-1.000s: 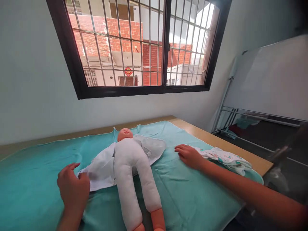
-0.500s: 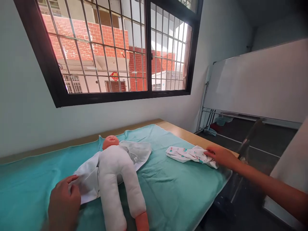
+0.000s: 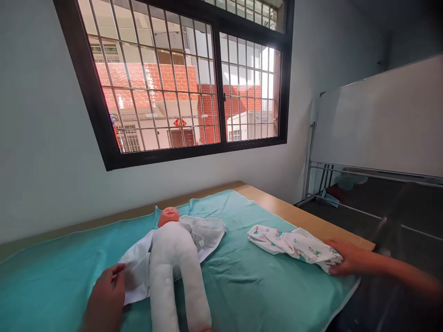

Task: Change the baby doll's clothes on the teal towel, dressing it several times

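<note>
A baby doll [image 3: 168,249] with a white cloth body lies on its back on a teal sheet [image 3: 238,295], head toward the window. Under it, a white garment [image 3: 136,267] spreads out to both sides. My left hand [image 3: 107,295] is at the garment's left edge, fingers half curled with a gap to the thumb; whether they touch the fabric is hard to see. On the right lies a bunched white baby garment [image 3: 294,244] with a small coloured print. My right hand [image 3: 349,258] grips its right end, fingers above and thumb below.
The sheet covers most of a wooden table [image 3: 270,200], whose right edge lies beyond the printed garment. A barred window [image 3: 187,101] is above the table. At the right stands a whiteboard [image 3: 377,120] on a metal frame.
The view has tilted up and turned slightly left. My right hand has shifted to the printed garment's outer end, and the garment looks more spread out. The doll lies as before.
</note>
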The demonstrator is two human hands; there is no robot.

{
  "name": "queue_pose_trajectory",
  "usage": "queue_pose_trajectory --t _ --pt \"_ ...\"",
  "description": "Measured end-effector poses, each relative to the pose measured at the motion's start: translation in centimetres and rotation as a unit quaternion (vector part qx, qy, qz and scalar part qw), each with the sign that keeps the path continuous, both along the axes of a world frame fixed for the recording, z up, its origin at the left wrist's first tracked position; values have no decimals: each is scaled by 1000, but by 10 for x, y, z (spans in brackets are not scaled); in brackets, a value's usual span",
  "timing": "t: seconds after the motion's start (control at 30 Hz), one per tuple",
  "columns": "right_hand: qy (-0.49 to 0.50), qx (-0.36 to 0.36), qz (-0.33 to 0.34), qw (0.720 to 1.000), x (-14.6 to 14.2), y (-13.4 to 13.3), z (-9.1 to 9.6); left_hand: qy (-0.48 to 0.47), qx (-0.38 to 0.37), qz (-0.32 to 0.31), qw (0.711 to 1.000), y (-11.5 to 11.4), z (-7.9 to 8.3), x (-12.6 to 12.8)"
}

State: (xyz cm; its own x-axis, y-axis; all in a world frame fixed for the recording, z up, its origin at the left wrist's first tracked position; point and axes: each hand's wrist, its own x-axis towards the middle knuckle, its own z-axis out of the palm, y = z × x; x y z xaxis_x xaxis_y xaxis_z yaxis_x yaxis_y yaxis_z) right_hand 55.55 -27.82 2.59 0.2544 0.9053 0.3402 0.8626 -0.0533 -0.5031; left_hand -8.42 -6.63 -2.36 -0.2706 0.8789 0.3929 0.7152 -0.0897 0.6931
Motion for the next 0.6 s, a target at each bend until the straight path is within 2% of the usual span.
queue_pose_trajectory --t 0.1,0.17,0.27,0.33,0.4,0.47,0.53,0.6 --pt "9 -67 42 997 -1 5 -6 -33 -35 -15 999 -2 1 5" --pt "42 -48 6 998 -13 10 0 -45 -34 -30 998 -4 -1 7" --pt "82 1 -27 996 -51 16 21 -54 -17 -50 997 -3 -4 8" --pt "80 13 -17 997 -87 19 38 -61 -7 -63 996 -1 -3 8" --pt "78 34 34 996 -127 25 55 -81 4 -75 994 -3 3 12" --pt "57 107 130 984 -167 33 67 -126 24 -88 988 -14 16 21" --pt "41 195 211 957 -204 43 74 -200 63 -113 971 -39 36 38" --pt "45 259 289 920 -239 50 78 -238 68 -199 948 -74 57 63"
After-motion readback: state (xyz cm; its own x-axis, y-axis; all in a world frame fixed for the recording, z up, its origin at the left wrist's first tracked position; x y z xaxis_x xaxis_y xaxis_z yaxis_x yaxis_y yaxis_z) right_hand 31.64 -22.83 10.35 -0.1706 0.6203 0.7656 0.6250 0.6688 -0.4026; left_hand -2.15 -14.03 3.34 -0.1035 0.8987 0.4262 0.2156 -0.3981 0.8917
